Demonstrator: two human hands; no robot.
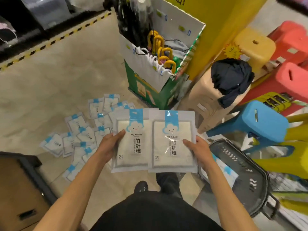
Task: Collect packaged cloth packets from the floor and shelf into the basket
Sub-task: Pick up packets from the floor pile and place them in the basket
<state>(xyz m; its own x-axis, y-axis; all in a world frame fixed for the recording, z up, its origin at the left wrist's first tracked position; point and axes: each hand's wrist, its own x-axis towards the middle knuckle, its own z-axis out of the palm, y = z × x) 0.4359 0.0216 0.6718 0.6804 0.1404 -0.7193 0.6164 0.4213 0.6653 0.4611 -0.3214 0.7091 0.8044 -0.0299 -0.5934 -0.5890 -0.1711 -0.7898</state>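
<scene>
Two cloth packets were held side by side before the body. The left packet (131, 147) was pinched at its edge by the left hand (110, 144), the right packet (173, 144) by the right hand (196, 149). The carrying step was judged to be in hand. The basket (260, 165) stood low to the right. A swing rightward and a release over it would be called for next. More packets (78, 135) lay scattered on the floor.

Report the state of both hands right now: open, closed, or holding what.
Left hand: holds the left cloth packet by its left edge.
Right hand: holds the right cloth packet by its right edge.
</scene>
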